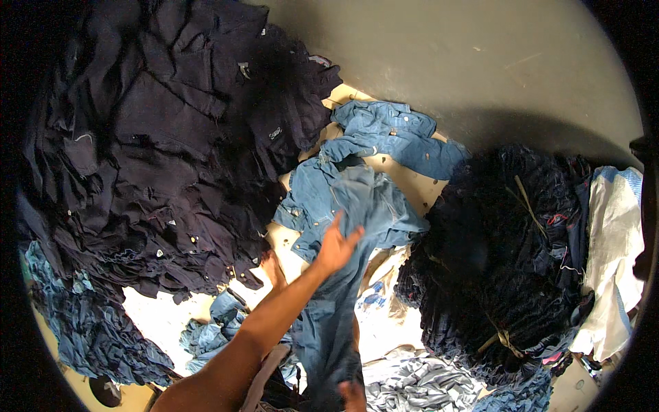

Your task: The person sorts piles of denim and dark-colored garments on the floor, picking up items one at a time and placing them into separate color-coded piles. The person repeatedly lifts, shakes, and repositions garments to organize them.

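Note:
A blue denim-like garment (329,302) stretches from the middle of the floor down to the lower edge of the head view, its upper part smeared by motion. Over its upper part is my left hand (335,248), with thumb and forefinger spread apart; its other fingers are partly hidden. Low in the view, beside the garment's near end, my right hand (353,397) shows only in part. It is blurred, so its grip does not show. Beyond the garment lies another blue piece with buttons (391,130), crumpled on the floor.
A big heap of dark clothes (158,137) fills the left. At right stands a black bundle of cloth (494,261) beside a white sack (614,261). Blue cloth (103,329) lies lower left, grey-white striped cloth (419,381) near the bottom. A grey wall (494,62) rises behind.

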